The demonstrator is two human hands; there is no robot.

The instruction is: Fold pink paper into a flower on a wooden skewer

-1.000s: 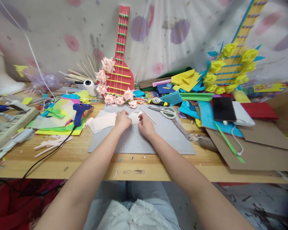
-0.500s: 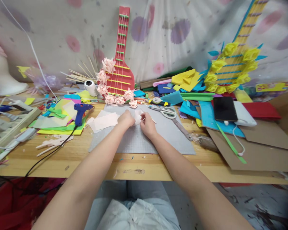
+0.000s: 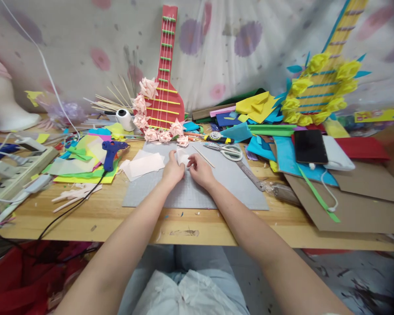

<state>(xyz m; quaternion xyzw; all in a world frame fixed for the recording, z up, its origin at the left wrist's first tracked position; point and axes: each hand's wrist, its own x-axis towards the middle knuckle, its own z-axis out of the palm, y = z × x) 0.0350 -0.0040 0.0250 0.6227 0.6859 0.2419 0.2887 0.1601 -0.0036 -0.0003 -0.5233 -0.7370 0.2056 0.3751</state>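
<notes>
Over the grey cutting mat (image 3: 197, 194), my left hand (image 3: 174, 170) is closed on a small piece of pale pink paper (image 3: 183, 156), its thumb side up. Facing it, my right hand (image 3: 201, 170) has bent fingers pinched at the paper's right edge; the fingertips are partly hidden. A thin wooden stick (image 3: 204, 157) lies on the mat just beyond my right hand. Left of my left hand, several pale pink paper sheets (image 3: 147, 165) overlap on the mat's edge. Scissors with pale grey handles (image 3: 231, 152) rest at the back right of the mat.
A blue glue gun (image 3: 110, 155) stands on coloured paper at left, its cord crossing the table. A red paper instrument (image 3: 166, 107) with pink flowers leans behind the mat. A metal ruler (image 3: 250, 176), phone (image 3: 311, 147) and cardboard (image 3: 310, 210) lie at right.
My left hand has turned, its thumb now raised, and more of the pink paper shows. My right hand has shifted slightly, leaving the wooden stick in plain sight on the mat.
</notes>
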